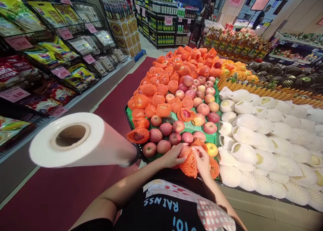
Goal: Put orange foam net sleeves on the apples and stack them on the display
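My left hand (pixel 174 157) is closed around an apple (pixel 184 151), its fingers along the left side. An orange foam net (pixel 188 165) covers part of that apple and hangs down between my hands. My right hand (pixel 202 161) pinches the net's edge from the right. Just beyond my hands lie bare red apples (pixel 166 129) on a green mat (pixel 214 136). A yellow apple (pixel 212 149) is beside my right hand, with another orange net (pixel 214 167) below it.
Many orange-netted fruits (pixel 161 89) are heaped farther back. White-netted fruits (pixel 264 150) fill the display to the right. A large roll of plastic bags (pixel 101 140) stands at the left. Beyond it are shelves of packets (pixel 50 56) and a red floor mat (pixel 113 96).
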A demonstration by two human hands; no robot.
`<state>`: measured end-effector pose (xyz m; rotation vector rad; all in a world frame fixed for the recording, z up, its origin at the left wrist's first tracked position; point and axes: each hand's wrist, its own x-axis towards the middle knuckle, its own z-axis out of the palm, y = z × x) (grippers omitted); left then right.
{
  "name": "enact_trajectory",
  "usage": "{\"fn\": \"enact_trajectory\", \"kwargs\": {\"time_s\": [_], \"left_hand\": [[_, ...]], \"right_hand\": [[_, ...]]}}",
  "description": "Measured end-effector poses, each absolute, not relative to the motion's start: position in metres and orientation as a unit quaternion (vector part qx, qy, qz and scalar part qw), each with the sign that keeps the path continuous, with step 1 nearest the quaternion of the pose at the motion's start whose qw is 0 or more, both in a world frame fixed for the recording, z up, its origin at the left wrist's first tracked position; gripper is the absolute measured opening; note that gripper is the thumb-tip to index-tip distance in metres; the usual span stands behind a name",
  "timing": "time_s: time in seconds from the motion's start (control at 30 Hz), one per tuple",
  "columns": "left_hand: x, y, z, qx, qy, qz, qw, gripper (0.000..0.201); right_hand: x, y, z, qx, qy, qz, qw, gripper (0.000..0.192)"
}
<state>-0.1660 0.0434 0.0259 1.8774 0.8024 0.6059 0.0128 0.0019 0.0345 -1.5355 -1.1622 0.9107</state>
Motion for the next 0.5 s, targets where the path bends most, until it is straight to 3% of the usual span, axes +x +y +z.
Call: {"fn": "enact_trajectory", "kwargs": {"time_s": [0.17,0.33,0.5], "left_hand": [[-0.166,0.049,0.031,0.805,0.306,0.225,0.455,0.045],[-0.172,0.062,0.028,0.754,0.265,0.199,0.567,0.058],[-0.162,0.066,0.007,0.617,0.31,0.291,0.662,0.049]], "right_hand": [[0.007,0.023,0.028,-0.613,-0.444,0.419,0.502,0.032],[0.01,0.03,0.02,-0.608,-0.396,0.447,0.523,0.03],[0.015,0.026,0.023,-0.584,-0.373,0.47,0.546,0.034]]}}
